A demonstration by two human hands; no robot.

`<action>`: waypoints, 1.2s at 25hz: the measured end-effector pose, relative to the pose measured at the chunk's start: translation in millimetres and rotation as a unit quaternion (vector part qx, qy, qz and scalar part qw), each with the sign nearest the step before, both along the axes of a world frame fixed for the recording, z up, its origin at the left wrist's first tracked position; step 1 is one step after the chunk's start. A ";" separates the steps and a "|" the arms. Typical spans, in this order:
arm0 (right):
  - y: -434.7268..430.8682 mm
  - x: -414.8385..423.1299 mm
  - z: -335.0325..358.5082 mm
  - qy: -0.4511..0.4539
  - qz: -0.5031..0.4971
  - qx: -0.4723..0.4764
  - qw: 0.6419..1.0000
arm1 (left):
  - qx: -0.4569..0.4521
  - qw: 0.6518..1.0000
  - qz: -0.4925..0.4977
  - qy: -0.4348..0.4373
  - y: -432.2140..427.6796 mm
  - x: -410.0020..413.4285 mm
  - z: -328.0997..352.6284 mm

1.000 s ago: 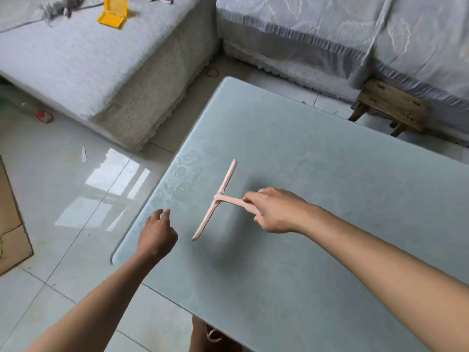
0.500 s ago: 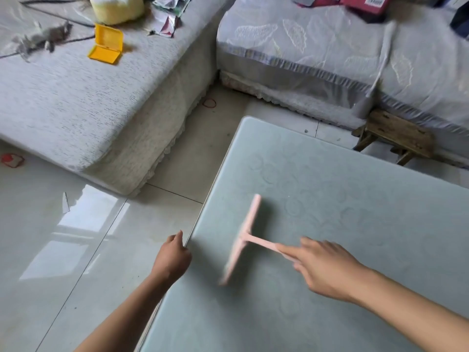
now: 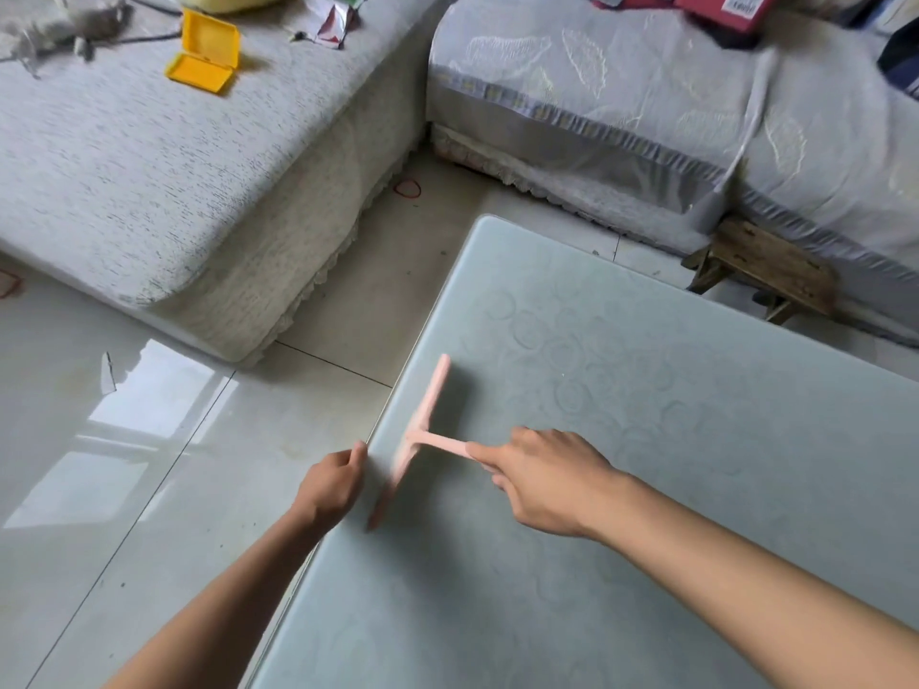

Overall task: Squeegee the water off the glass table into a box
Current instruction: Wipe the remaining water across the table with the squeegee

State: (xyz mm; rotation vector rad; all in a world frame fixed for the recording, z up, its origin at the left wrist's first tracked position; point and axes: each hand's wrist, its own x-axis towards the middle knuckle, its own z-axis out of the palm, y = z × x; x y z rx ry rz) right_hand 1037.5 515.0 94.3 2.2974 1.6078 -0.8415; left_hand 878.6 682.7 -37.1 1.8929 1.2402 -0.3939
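Note:
A pink T-shaped squeegee (image 3: 420, 430) lies with its blade on the frosted glass table (image 3: 646, 489), close to the table's left edge and roughly parallel to it. My right hand (image 3: 544, 482) grips the squeegee's handle, index finger stretched along it. My left hand (image 3: 333, 484) is at the table's left edge beside the blade's near end, fingers curled, thumb touching the edge; nothing shows in it. No box is in view.
A grey-covered sofa (image 3: 149, 166) stands to the left, with a yellow open case (image 3: 206, 52) on it. Another covered sofa (image 3: 671, 106) runs along the back. A small wooden stool (image 3: 766, 271) sits beyond the table's far right. Glossy tiled floor (image 3: 124, 464) lies left of the table.
The squeegee has slid left across the glass to near the table's left edge. My left hand has stayed by that edge; the view has tilted up toward the sofas.

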 end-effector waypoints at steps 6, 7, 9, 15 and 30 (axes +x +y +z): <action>-83.2 28.9 44.2 -0.022 -0.056 -0.111 0.992 | 0.016 0.998 -0.049 0.035 -14.5 -0.1 3.2; -73.0 31.0 50.3 -0.027 -0.041 -0.101 0.994 | 0.013 0.998 -0.051 0.041 -13.7 3.4 5.6; -35.6 27.7 43.3 -0.030 0.002 -0.043 0.999 | 0.007 0.997 -0.053 0.060 -9.9 7.5 6.3; 26.5 6.9 2.5 -0.021 0.048 -0.012 0.999 | 0.035 0.997 -0.029 0.057 -7.8 3.1 -6.7; 16.1 33.8 -12.3 0.026 0.039 0.022 0.999 | 0.156 0.982 0.000 0.106 -7.4 24.4 -3.9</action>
